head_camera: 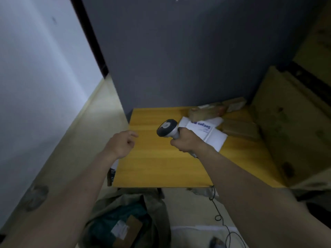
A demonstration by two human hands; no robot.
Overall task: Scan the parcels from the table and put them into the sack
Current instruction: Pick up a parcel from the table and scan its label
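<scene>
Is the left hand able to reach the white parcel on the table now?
Probably yes. The left hand is empty, and bare table lies between it and the white parcel. Only the right hand holding the scanner stands partly in front of it.

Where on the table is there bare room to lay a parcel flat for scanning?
The table is bare from its near edge up to the left hand and the scanner. The far right corner is crowded: the white parcel and brown parcels.
</scene>
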